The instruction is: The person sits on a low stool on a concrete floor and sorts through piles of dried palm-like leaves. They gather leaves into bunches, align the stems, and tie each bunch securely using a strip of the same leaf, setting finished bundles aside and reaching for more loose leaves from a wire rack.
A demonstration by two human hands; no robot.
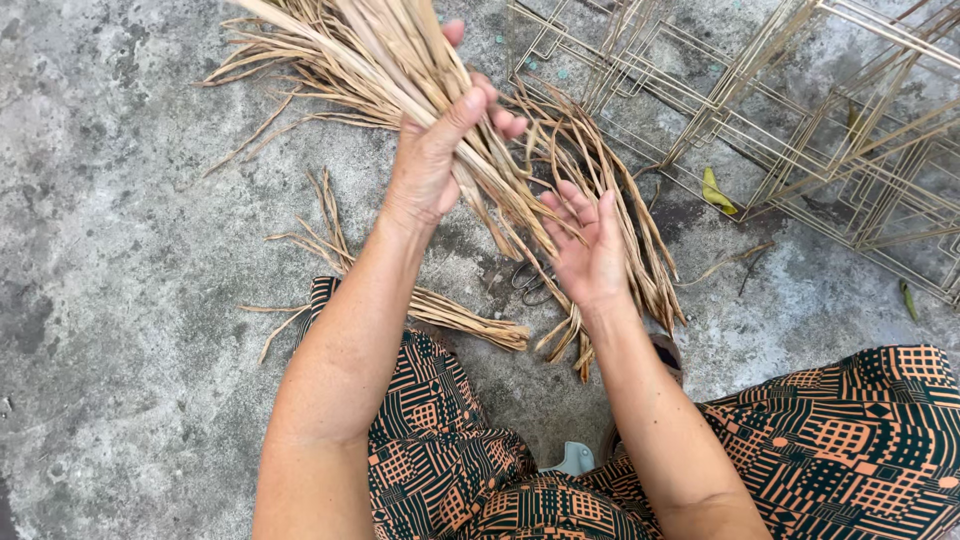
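Over the concrete floor (120, 300), left hand (430, 165) grips dried reed bundle (400, 60); right hand (590, 250), at four o'clock, open, sorting strands; next calls for pinching one.

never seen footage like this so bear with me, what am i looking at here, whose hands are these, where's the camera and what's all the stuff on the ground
There is no machine here: these are a person's own two bare hands, filmed by a camera worn on their head and looking down, so you also see their patterned clothing at the bottom.

The left hand has its fingers closed around a bundle of dried straw-like strands. The right hand is open, its fingers touching the strands where they hang down.

The surface is a grey concrete floor. On it lie more dried strands near the knees, and what looks like a pair of scissors half hidden under the straw. At the upper right is a stack of pale wire frames, with a yellow leaf beside them.
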